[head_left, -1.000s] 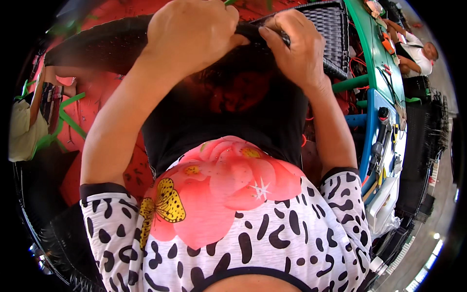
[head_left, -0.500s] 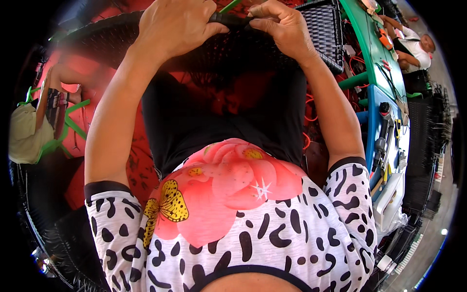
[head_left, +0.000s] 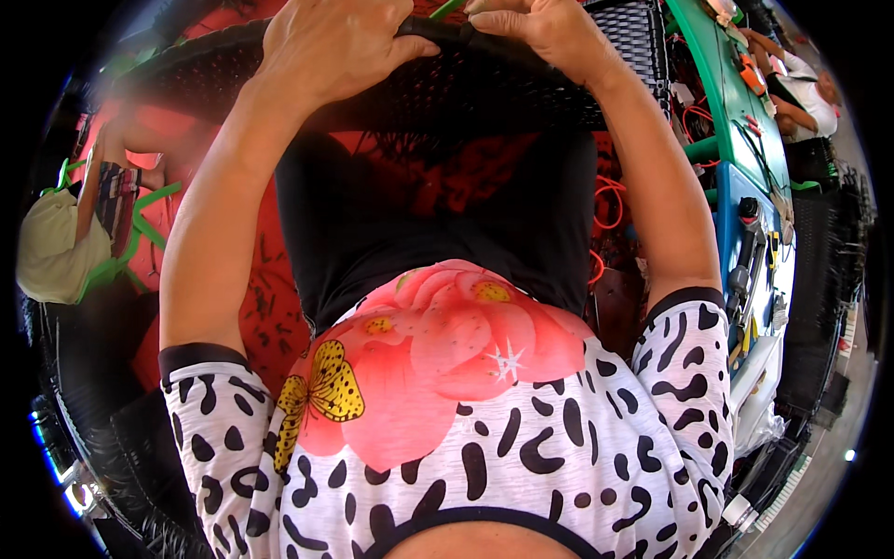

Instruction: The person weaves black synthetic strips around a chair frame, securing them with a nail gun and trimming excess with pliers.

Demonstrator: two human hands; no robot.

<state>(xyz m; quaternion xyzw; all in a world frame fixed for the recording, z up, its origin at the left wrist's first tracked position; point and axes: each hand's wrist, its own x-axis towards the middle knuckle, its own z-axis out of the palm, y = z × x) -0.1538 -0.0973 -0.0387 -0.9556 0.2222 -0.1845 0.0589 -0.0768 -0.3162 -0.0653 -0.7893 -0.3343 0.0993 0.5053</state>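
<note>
A black woven wicker piece [head_left: 484, 88] with a thick rounded rim stretches across the top of the head view, in front of my body. My left hand [head_left: 331, 42] is closed over that rim at the upper left. My right hand [head_left: 549, 28] grips the rim at the upper right, fingers pinched at a green strand [head_left: 447, 9] that pokes up between the two hands. Both forearms reach up from my spotted sleeves. The far side of the wicker piece is hidden by my hands and the frame edge.
A green and blue workbench [head_left: 754, 168] with tools runs down the right side. Another black woven panel [head_left: 638, 37] stands at the upper right. A second person [head_left: 801, 84] sits at the far right, a third person [head_left: 65, 242] at the left. Orange cord [head_left: 605, 200] lies on the red floor.
Both hands and the wicker rim have shifted upward in the view. My right hand's fingers have moved in toward the green strand between the hands.
</note>
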